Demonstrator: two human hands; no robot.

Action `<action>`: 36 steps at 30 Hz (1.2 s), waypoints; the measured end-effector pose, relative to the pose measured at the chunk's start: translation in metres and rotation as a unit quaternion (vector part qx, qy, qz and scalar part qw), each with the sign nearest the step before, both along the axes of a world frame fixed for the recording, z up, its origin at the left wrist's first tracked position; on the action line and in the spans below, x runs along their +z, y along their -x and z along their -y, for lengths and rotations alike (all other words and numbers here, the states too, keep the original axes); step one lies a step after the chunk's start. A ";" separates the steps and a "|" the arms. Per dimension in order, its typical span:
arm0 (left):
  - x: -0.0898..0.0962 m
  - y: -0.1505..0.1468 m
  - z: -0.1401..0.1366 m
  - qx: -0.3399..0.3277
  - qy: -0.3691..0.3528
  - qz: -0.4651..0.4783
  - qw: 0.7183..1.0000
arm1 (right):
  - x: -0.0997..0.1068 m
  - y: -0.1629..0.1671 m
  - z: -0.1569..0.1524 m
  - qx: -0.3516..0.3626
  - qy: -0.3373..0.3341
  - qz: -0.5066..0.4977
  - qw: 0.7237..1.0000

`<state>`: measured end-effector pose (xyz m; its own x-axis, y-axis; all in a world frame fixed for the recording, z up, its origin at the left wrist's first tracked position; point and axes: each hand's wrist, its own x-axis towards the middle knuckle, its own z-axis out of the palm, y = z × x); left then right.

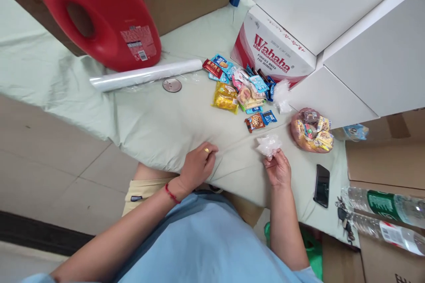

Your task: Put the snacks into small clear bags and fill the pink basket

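Observation:
My right hand [278,169] pinches a crumpled clear plastic bag [268,145] between thumb and fingers, just above the cloth. On the cloth near its front edge rests my left hand [198,166], its fingers curled in, a gold ring on one finger and no object showing in it. Beyond both hands lies a pile of wrapped snacks. Among them are a yellow packet [226,97], a red packet [212,69] and a brown cookie packet [255,122]. To the pile's right sits another crumpled clear bag [282,97].
A roll of plastic bags [146,75] lies at left, before a red jug [109,17]. A round metal disc [171,85] is nearby. At right are a filled snack bag [307,135], a phone [322,185], keys [343,214] and bottles [381,202]. A Wahaha carton [272,48] stands behind.

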<state>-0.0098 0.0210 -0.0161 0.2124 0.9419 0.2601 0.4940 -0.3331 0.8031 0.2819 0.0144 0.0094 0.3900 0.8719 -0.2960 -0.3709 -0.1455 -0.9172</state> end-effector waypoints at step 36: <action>0.009 -0.028 0.021 -0.050 0.215 0.272 0.937 | 0.005 0.082 0.033 0.291 0.007 0.122 0.949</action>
